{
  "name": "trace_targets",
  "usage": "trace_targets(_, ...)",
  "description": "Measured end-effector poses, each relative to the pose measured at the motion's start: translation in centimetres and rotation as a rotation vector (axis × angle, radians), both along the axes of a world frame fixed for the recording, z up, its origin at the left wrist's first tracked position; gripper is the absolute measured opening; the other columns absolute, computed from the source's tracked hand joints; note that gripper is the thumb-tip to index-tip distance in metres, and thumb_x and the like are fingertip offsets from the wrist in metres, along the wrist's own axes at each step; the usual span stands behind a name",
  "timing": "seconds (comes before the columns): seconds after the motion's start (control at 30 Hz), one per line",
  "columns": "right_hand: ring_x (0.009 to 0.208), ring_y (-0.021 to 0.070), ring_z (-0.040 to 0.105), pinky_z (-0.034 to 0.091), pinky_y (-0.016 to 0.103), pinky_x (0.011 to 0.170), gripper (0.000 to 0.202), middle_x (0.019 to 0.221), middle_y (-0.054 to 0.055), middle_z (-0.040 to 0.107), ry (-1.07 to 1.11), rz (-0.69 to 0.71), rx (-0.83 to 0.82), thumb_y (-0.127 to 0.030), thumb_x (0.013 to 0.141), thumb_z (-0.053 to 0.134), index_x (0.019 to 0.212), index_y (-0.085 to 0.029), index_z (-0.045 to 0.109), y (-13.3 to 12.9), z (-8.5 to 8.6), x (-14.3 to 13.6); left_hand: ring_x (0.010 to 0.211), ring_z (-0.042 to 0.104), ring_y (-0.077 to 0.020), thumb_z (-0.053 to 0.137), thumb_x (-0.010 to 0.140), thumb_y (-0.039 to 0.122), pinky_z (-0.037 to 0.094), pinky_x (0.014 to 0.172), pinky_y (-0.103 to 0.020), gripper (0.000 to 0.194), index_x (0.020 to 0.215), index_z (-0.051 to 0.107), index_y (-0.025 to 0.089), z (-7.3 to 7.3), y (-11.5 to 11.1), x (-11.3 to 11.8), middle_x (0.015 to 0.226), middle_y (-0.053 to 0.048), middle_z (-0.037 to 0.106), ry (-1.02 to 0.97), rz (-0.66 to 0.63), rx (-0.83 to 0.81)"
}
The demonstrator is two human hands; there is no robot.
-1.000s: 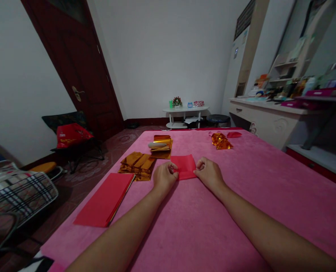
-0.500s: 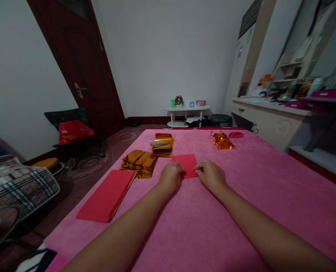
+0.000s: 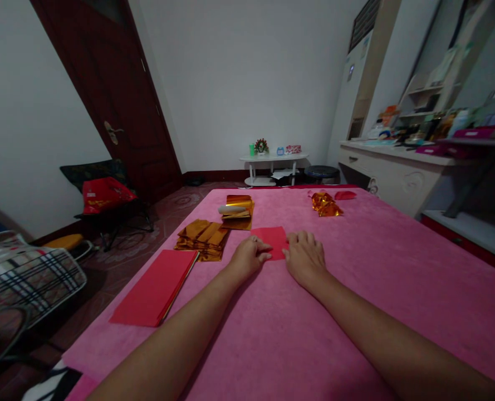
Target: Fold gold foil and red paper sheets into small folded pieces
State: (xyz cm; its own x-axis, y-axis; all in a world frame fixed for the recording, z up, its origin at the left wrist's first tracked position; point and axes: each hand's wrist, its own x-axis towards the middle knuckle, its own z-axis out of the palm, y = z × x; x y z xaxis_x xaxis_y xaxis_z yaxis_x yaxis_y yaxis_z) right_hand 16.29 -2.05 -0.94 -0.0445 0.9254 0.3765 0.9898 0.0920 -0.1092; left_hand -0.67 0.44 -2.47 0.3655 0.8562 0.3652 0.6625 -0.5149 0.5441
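A small red sheet of paper (image 3: pixel 277 240), looking folded, lies flat on the pink cloth between my hands. My left hand (image 3: pixel 249 258) is at its left side, thumb and index finger closed on the near left part. Along the right edge rests my right hand (image 3: pixel 307 256), palm down with fingers stretched out and the thumb touching the paper. Whether the paper has more than one layer is hard to see. To the left of my left hand are folded gold foil sheets (image 3: pixel 201 238) and a stack of larger red paper (image 3: pixel 155 287).
Behind the paper sits more gold foil (image 3: pixel 239 220) with a grey rounded object (image 3: pixel 231 209) on it. Crumpled gold foil (image 3: pixel 326 205) and a red piece (image 3: pixel 345 195) lie at the far right. The pink-covered table (image 3: pixel 376 289) has its left edge beside the red stack.
My right hand has gone from a pinch at the paper's edge to lying flatter with fingers extended. My left fingers have straightened somewhat over the paper. The view has shifted slightly.
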Motion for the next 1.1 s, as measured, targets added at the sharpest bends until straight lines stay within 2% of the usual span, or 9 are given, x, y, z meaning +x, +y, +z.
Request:
trace_targets(0.13,0.097,0.0260,0.044,0.031,0.036,0.078,0.021,0.101,0.014,0.053,-0.018,-0.039,0.008,-0.019,0.083,0.047,0.101,-0.016,0.057,0.2,0.0,1.5,0.078,0.058,-0.0185,0.068,0.070,0.029,0.043,0.072,-0.027,0.025,0.093,0.073,0.020,0.0,0.2,-0.1,0.084,-0.007,0.068,-0.046,0.001,-0.050)
trace_targets(0.23,0.094,0.0257,0.044,0.031,0.035,0.076,0.023,0.098,0.014,0.053,-0.056,-0.023,0.042,-0.011,0.081,0.043,0.098,-0.016,0.058,0.2,0.1,1.2,0.072,0.058,-0.0191,0.071,0.064,0.045,0.041,0.067,-0.028,0.033,0.088,0.074,0.022,0.4,-0.3,0.8,0.080,-0.007,0.068,-0.037,0.149,-0.019)
trace_targets(0.33,0.092,0.0264,0.044,0.032,0.036,0.075,0.023,0.097,0.015,0.053,-0.089,0.007,0.090,-0.008,0.079,0.043,0.095,-0.015,0.057,0.2,0.4,0.7,0.070,0.057,-0.0182,0.072,0.061,0.048,0.040,0.065,-0.027,0.036,0.086,0.073,0.022,0.6,-0.5,1.5,0.079,-0.006,0.067,-0.024,0.224,-0.004)
trace_targets(0.47,0.096,0.0273,0.045,0.033,0.039,0.082,0.025,0.099,0.015,0.054,-0.055,0.069,0.181,-0.006,0.077,0.043,0.096,-0.013,0.058,-0.3,1.0,0.6,0.072,0.056,-0.0161,0.072,0.063,0.038,0.042,0.066,-0.025,0.036,0.095,0.070,0.020,0.1,0.4,0.7,0.083,-0.004,0.066,-0.020,0.070,-0.123)
trace_targets(0.57,0.110,0.0270,0.043,0.030,0.041,0.095,0.030,0.118,0.015,0.052,0.044,0.252,0.216,-0.009,0.080,0.042,0.106,-0.014,0.056,-1.1,1.2,-0.4,0.070,0.055,-0.0143,0.069,0.064,0.025,0.044,0.065,-0.024,0.035,0.098,0.069,0.015,0.0,1.1,-0.1,0.081,-0.003,0.065,-0.078,-0.064,-0.203)
trace_targets(0.7,0.132,0.0236,0.029,0.026,0.039,0.106,0.057,0.144,0.015,0.032,0.218,0.469,-0.031,-0.028,0.087,0.038,0.139,-0.008,0.028,-2.4,0.1,-3.0,0.062,0.052,-0.0124,0.064,0.062,0.011,0.044,0.061,-0.023,0.021,0.082,0.069,0.010,0.5,1.1,-0.6,0.064,0.000,0.061,-0.147,-0.204,-0.273)
trace_targets(0.8,0.138,0.0273,0.015,0.022,0.042,0.109,0.080,0.149,0.021,0.018,0.230,0.500,-0.246,-0.048,0.084,0.041,0.143,0.001,0.017,-2.9,-0.6,-3.6,0.066,0.054,-0.0138,0.060,0.059,0.005,0.045,0.064,-0.024,0.023,0.080,0.069,0.010,1.1,0.7,-1.0,0.066,0.000,0.062,-0.179,-0.240,-0.329)
trace_targets(0.93,0.136,0.0328,0.018,0.019,0.046,0.110,0.084,0.146,0.025,0.023,0.097,0.409,-0.328,-0.058,0.082,0.039,0.138,0.003,0.030,-2.6,0.2,-1.4,0.083,0.058,-0.0170,0.059,0.057,0.002,0.046,0.077,-0.029,0.040,0.094,0.069,0.013,1.8,0.3,-1.8,0.089,-0.006,0.067,-0.211,-0.199,-0.365)
trace_targets(1.1,0.128,0.0343,0.036,0.032,0.042,0.103,0.069,0.137,0.028,0.038,-0.107,0.251,-0.381,-0.046,0.084,0.045,0.130,0.005,0.043,-2.0,2.7,0.8,0.101,0.055,-0.0188,0.054,0.060,-0.002,0.043,0.088,-0.032,0.057,0.114,0.061,0.015,2.5,-0.2,-3.0,0.115,-0.012,0.062,-0.219,-0.290,-0.457)
